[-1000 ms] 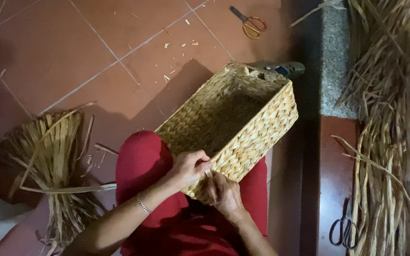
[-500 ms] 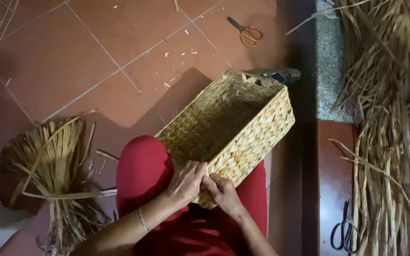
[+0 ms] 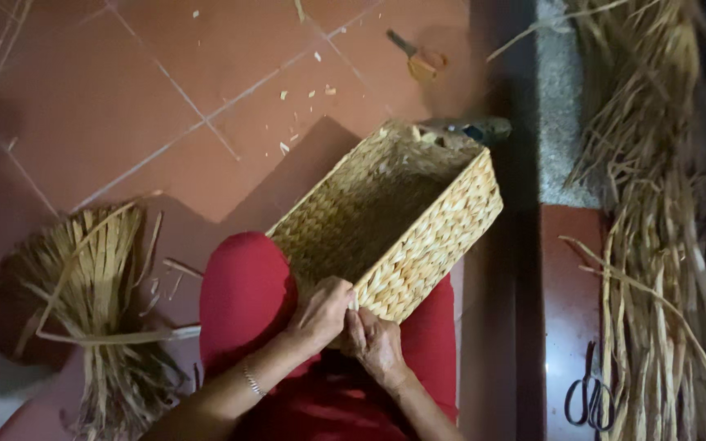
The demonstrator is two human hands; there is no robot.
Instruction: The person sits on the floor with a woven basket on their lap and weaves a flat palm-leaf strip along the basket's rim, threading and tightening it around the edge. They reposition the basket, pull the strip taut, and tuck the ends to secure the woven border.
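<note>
Basket (image 3: 394, 220) sits on our lap, across the red trousers (image 3: 247, 294), tilted with its open side facing up toward the camera. It's rectangular, woven from pale straw-coloured fibre, and its far end sticks out over the tiled floor (image 3: 108, 98).

Both our hands meet at the near corner of the rim. Left hand (image 3: 320, 314) is curled tight, fingers pinched on the rim edge, thin bracelet (image 3: 252, 381) on the wrist. Right hand (image 3: 376, 343) is just beside it, touching it, fingers closed against the corner of the basket from below. We can't tell whether a loose strand is caught between the fingers, too small and dim.

Around us:
- bundle of dried fibre (image 3: 100, 294) on the floor to the left, fanned out, tied with a strand near the lower part
- long heap of the same fibre (image 3: 655, 220) along the right side, running top to bottom
- black scissors (image 3: 588, 396) on the red ledge at lower right, near that heap
- orange-handled scissors (image 3: 420, 59) on the floor beyond the basket, well apart from it
- dark tool (image 3: 471, 129) just behind the far corner of the basket, kind unclear
- small fibre scraps (image 3: 304, 98) scattered on the tiles
</note>
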